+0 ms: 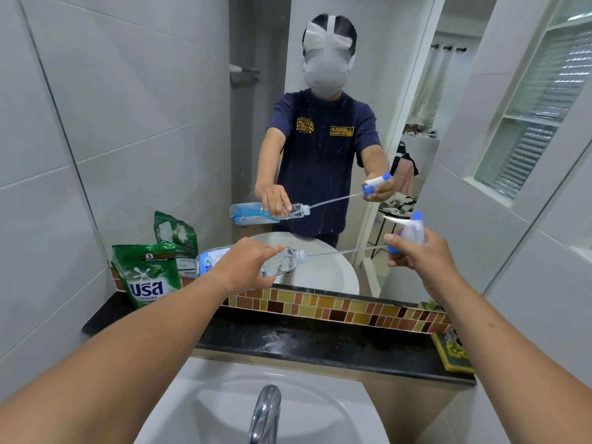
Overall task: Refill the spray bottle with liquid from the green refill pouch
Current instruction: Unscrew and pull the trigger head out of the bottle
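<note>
From the head view, much of the spray bottle [282, 262] is hidden under the left hand [248, 264], whose fingers wrap over its clear body; only the threaded neck and part of the labelled base show, and the label is too small to read. The bottle lies nearly level, neck pointing right, held above the dark surface [320, 341] in front of the mirror [192, 123]. The right hand [419, 254] is closed around the white and blue spray head [413, 232], lifted off the bottle; its thin dip tube [339, 251] runs leftward with its tip still at the bottle's mouth. The two hands are well apart, joined only by that tube. The green refill pouch [147, 274] stands on the surface at the left, leaning near the wall, beside the left forearm and touched by neither hand; its lower edge is hard to make out. At the bottom, a tap [264, 411] and a white sink [320, 411] are cut off by the frame. A yellow-green sponge [453, 350] sits at the right end.
</note>
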Demonstrator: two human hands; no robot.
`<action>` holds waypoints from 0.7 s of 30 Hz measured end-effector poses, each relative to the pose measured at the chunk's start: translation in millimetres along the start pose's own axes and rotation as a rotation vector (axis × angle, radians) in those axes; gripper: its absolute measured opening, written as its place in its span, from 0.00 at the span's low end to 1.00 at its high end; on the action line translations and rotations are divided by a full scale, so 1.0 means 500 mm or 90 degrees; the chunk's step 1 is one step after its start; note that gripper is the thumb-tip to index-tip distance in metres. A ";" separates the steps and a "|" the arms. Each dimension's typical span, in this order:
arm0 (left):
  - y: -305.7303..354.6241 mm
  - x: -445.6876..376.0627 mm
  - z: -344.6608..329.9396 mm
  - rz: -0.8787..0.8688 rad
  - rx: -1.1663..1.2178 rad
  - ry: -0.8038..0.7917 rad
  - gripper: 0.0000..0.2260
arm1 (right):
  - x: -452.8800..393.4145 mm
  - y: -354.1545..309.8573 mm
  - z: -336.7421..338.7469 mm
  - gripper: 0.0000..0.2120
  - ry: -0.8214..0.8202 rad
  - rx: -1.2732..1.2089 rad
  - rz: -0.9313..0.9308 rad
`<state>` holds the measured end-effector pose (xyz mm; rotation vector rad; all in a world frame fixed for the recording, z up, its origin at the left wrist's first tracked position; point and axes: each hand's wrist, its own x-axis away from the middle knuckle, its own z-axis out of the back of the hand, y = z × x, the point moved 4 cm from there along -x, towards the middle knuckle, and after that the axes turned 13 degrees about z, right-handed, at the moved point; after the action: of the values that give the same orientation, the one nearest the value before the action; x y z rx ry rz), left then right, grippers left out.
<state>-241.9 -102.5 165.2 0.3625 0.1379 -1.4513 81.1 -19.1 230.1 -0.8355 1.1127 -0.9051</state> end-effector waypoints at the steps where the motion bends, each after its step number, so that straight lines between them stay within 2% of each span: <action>1: -0.001 -0.001 -0.002 0.005 0.004 -0.003 0.32 | 0.001 -0.001 -0.004 0.19 -0.017 0.012 0.014; 5: 0.000 -0.004 -0.004 0.005 0.009 -0.012 0.33 | -0.002 -0.005 -0.015 0.21 -0.034 0.060 0.045; 11: -0.008 -0.008 -0.006 -0.004 0.002 -0.015 0.33 | -0.015 0.019 -0.015 0.23 -0.018 0.056 0.020; 16: -0.014 -0.007 -0.023 -0.007 0.006 -0.009 0.32 | -0.011 0.054 -0.001 0.21 0.015 -0.010 -0.030; 21: -0.013 -0.009 -0.043 -0.007 0.034 -0.002 0.32 | -0.005 0.098 0.014 0.22 0.002 -0.080 -0.103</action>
<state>-246.2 -91.6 145.4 0.4040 0.0988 -1.4687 95.9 3.2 188.6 -1.0402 1.1247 -0.9773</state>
